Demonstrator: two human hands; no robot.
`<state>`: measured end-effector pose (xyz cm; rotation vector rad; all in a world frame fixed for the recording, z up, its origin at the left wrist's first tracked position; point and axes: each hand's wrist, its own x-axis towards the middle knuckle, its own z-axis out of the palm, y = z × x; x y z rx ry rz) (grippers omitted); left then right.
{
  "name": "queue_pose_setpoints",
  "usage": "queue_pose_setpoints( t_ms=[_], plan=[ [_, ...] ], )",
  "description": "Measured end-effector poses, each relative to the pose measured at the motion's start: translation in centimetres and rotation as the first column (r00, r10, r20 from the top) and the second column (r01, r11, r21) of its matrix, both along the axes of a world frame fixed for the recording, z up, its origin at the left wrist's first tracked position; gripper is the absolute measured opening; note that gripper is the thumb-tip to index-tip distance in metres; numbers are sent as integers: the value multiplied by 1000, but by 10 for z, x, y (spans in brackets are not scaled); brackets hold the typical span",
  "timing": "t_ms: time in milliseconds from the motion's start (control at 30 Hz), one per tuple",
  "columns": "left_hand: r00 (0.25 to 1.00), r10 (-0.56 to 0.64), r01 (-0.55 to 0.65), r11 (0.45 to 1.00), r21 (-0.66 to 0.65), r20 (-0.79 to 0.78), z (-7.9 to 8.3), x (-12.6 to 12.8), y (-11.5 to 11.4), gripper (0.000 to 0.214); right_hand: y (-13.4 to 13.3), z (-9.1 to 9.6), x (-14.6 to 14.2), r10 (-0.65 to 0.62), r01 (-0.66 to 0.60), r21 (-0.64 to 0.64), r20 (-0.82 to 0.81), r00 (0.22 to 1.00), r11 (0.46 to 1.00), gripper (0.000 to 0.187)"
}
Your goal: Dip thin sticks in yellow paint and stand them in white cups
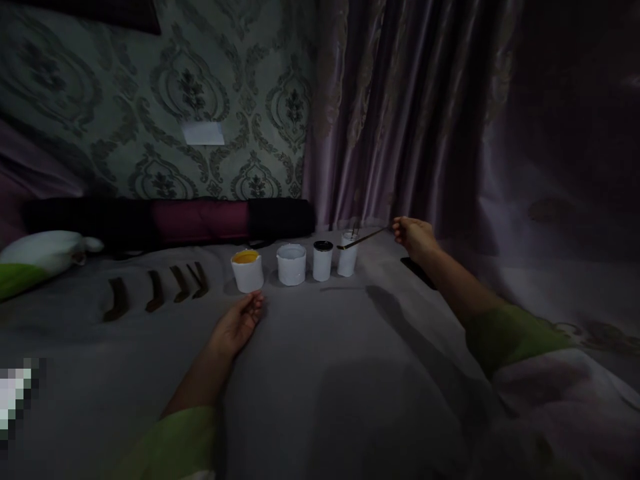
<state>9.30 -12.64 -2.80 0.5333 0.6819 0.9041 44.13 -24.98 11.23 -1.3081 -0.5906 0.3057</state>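
My right hand (pixel 414 237) pinches the far end of a thin paintbrush (pixel 367 237), which slants down to the left. Its dark tip is in front of a tall white cup (pixel 347 263), from which a few thin sticks rise. Left of that stand a white cup with a black top (pixel 322 265), a wide white cup with a pale inside (pixel 291 268) and a white cup of yellow, paint-like stuff (pixel 248 275). My left hand (pixel 239 325) lies on the sheet just below the yellow one, fingers loosely curled and holding nothing.
Several dark, bent strips (pixel 155 292) lie in a row at the left. A black and maroon roll (pixel 200 221) lies along the wall. At the left edge sits a white and green stuffed thing (pixel 40 257). A dark flat object (pixel 419 272) rests under my right wrist.
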Motion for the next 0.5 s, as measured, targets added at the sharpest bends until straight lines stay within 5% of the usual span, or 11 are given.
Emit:
queue_pose_setpoints(
  t_ms=[500],
  plan=[
    [1000, 1, -1, 1000, -10, 7, 1, -2, -1, 19, 12, 46, 25, -197, 210, -36, 227, 954, 977, 22]
  ],
)
